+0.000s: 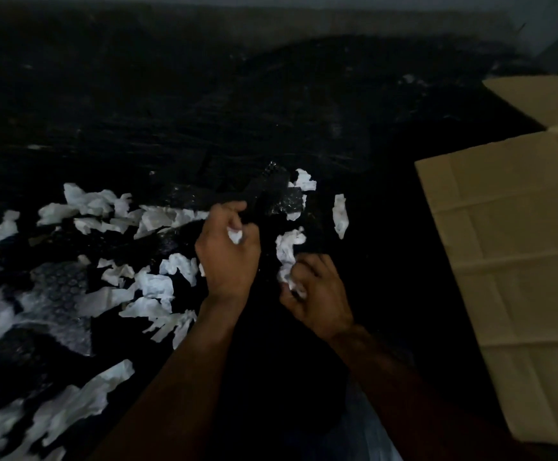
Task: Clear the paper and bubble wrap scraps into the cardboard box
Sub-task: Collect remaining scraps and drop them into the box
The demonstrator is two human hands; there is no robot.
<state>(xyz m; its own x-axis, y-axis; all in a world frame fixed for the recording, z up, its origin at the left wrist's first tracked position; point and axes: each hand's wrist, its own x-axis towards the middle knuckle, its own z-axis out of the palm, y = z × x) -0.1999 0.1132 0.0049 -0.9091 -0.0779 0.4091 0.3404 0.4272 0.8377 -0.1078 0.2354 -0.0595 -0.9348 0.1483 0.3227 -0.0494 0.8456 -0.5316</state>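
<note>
Paper scraps (154, 287) lie in a band stretching leftward over bubble wrap (61, 287). The left hand (227, 257) and right hand (317, 294) each curl round a crumpled piece, with the box (504, 261) at right.

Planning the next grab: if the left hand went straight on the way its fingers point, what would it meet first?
The left hand would likely meet the bubble wrap piece just ahead of it, then a white paper scrap; depth is unclear in the dim view.
</note>
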